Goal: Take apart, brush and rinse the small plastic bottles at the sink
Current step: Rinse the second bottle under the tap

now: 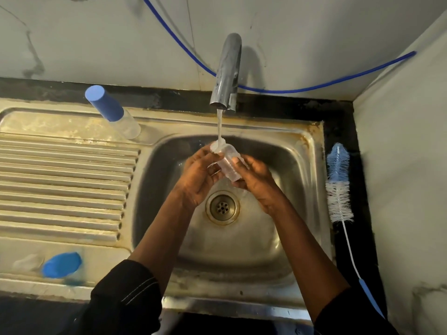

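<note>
Clear bottle (229, 163) in left hand (197, 175), right hand (256, 180); sink rim (314, 143) well apart.

Black sleeves (125, 296), thin white stitching, pushed up.

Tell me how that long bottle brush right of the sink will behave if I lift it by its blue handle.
The bottle brush is probably light: mostly bristles on a thin white stem. That stem curves as it lies, so the bristle head will likely sag or wobble. Bristles probably stop it rolling.
</note>
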